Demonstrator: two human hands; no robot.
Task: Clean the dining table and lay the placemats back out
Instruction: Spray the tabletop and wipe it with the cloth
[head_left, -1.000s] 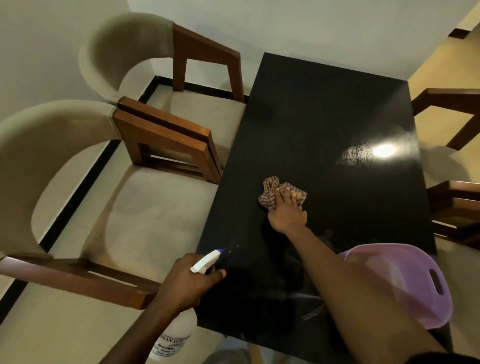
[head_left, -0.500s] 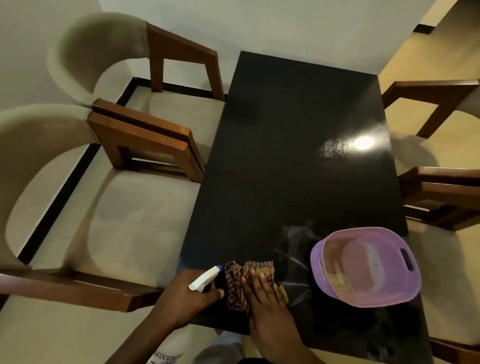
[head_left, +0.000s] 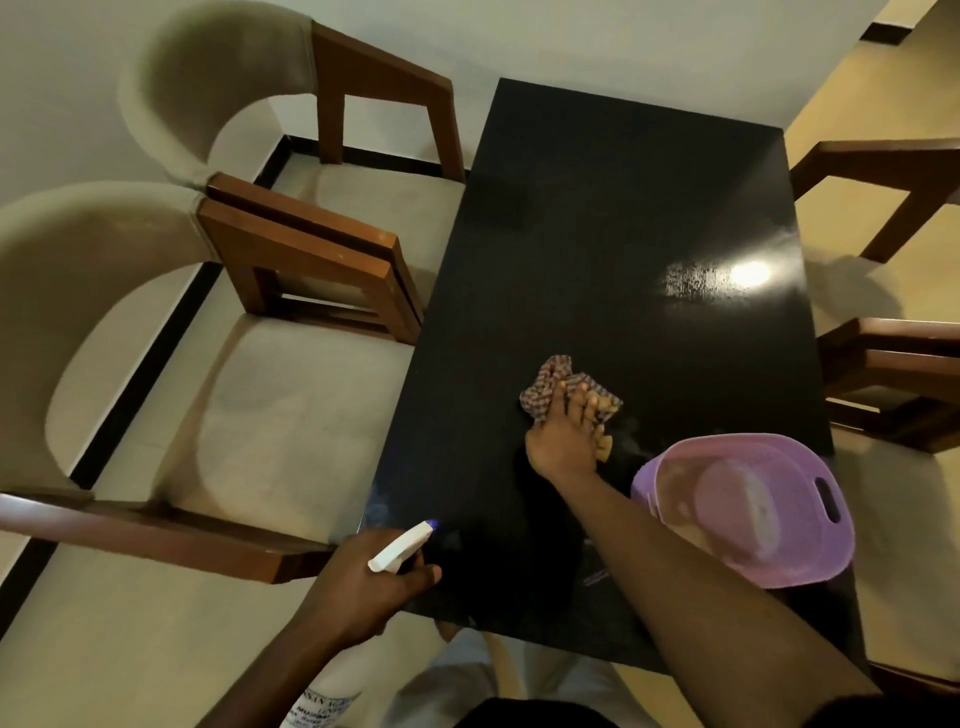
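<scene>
I'm pressing the limp cloth (head_left: 549, 375) under the flat fingers of my right hand (head_left: 563, 444) — its bunched middle looks easiest to pinch — while my left hand (head_left: 358, 590) is gripping the spray bottle (head_left: 401, 545).

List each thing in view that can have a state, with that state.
Table, glossy black, faint smears on its near half.
Cloth, crumpled, on the table under the right hand.
Right hand, fingers spread, pressing the cloth.
Spray bottle, held at the table's near left edge, nozzle pointing over the table.
Left hand, gripping the spray bottle.
Basket, upright on the table's near right, contents blurred.
</scene>
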